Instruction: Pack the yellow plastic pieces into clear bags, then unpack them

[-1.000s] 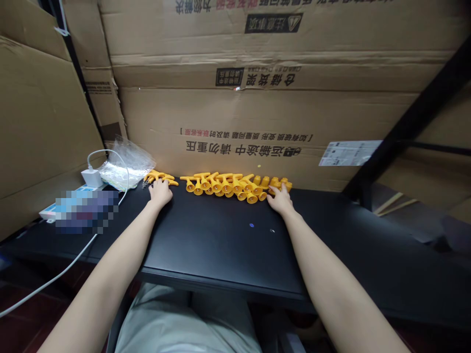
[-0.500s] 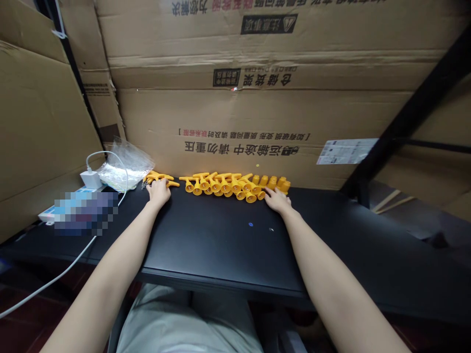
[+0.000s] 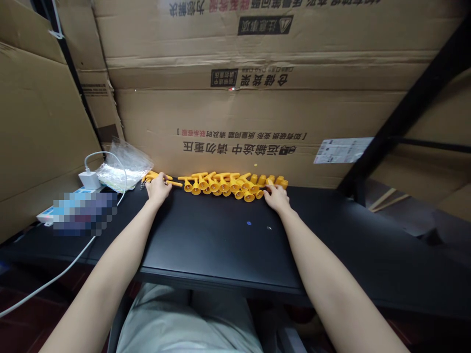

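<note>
At the back left of the black table, my left hand is closed around a slim yellow plastic piece whose end sticks out to the right. More yellow pieces lie behind its fingers. My right hand reaches to the right end of the row, its fingers bent round a short yellow plastic cylinder, partly hidden by them. Between my hands lies a row of yellow trumpet-shaped plastic pieces, flared openings towards me. Several upright yellow cylinders stand close to my right fingers.
A cardboard sheet stands along the back of the black table. To the left are a clear plastic bag, a white charger with its cable and a blurred-out object. A blue dot lies mid-table.
My right fingers have closed in on a yellow cylinder at the row's right end. The slim yellow piece at my left hand has shifted slightly. The view has moved a little.
</note>
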The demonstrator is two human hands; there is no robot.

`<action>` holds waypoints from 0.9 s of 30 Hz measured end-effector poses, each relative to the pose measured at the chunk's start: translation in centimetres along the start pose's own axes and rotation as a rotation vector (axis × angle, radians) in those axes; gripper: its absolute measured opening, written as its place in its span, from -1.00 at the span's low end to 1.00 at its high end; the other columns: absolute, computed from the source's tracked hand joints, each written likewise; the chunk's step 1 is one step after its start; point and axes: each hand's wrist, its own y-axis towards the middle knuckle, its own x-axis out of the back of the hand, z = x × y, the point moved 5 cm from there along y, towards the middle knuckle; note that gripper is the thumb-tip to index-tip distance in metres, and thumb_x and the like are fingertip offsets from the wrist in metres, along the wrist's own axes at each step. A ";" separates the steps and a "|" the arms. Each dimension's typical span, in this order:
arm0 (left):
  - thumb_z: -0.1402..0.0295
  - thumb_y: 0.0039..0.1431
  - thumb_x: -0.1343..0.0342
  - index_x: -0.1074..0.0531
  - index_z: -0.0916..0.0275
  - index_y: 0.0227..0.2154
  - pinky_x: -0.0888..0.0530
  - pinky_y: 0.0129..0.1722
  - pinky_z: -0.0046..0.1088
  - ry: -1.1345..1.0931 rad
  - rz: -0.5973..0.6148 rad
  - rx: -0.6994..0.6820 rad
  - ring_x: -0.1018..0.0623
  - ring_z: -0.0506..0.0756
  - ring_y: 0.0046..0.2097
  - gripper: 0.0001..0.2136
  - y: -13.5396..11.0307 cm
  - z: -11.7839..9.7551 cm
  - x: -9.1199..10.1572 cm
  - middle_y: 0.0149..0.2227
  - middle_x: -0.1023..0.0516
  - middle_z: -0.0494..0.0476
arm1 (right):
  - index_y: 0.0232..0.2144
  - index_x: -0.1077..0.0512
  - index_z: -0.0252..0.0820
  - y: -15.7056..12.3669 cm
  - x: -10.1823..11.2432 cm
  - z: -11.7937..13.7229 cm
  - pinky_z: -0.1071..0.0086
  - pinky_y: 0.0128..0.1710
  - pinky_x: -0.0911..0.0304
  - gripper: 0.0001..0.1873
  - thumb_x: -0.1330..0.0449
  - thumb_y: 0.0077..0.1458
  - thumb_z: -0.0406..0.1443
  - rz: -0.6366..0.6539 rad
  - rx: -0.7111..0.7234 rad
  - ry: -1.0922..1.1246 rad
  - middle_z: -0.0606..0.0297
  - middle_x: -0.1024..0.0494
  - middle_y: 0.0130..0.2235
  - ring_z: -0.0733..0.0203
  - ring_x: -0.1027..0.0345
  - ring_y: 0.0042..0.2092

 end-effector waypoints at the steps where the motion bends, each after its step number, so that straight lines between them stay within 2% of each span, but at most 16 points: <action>1: 0.36 0.05 -0.06 -0.36 0.15 -0.28 -0.26 -0.02 -0.24 -0.008 -0.014 0.002 -0.50 0.19 -0.07 -0.86 0.0 0.0 0.0 -0.26 -0.58 0.12 | 0.11 -0.32 -0.16 0.0 0.0 0.0 -0.01 0.08 -0.14 -0.51 0.04 0.17 -0.16 0.006 -0.005 0.006 -0.06 -0.25 0.15 -0.16 -0.14 0.16; 11: 0.32 0.01 -0.11 -0.34 0.19 -0.44 -0.29 -0.06 -0.28 -0.151 -0.044 0.030 -0.53 0.15 -0.13 -0.91 0.4 0.5 -0.2 -0.28 -0.59 0.08 | 0.09 -0.30 -0.13 -0.3 0.1 0.3 0.05 0.07 -0.15 -0.54 0.00 0.15 -0.20 0.063 -0.016 0.020 -0.02 -0.22 0.13 -0.11 -0.17 0.15; 20: 0.32 0.11 -0.02 -0.32 0.19 -0.23 -0.24 0.00 -0.20 -0.140 -0.122 -0.030 -0.52 0.18 -0.11 -0.84 0.0 -0.2 0.2 -0.28 -0.56 0.11 | 0.09 -0.29 -0.11 -0.2 0.0 0.2 0.01 0.07 -0.15 -0.53 -0.01 0.12 -0.21 0.063 -0.008 0.025 0.00 -0.22 0.13 -0.11 -0.18 0.14; 24: 0.32 0.12 0.01 -0.35 0.19 -0.27 -0.26 -0.01 -0.19 -0.100 -0.075 -0.071 -0.51 0.19 -0.11 -0.86 -0.1 -0.6 -0.2 -0.24 -0.55 0.12 | 0.09 -0.29 -0.11 -0.3 0.0 0.2 -0.01 0.07 -0.14 -0.53 -0.01 0.13 -0.22 0.067 -0.010 0.024 0.00 -0.21 0.15 -0.11 -0.18 0.14; 27: 0.31 0.11 0.01 -0.37 0.19 -0.36 -0.31 -0.06 -0.20 -0.039 0.040 -0.101 -0.51 0.20 -0.12 -0.89 -0.3 -0.7 -1.2 -0.23 -0.54 0.14 | 0.09 -0.30 -0.11 -0.3 0.0 0.2 0.00 0.08 -0.15 -0.53 -0.01 0.12 -0.21 0.061 -0.001 0.031 -0.01 -0.22 0.14 -0.11 -0.19 0.14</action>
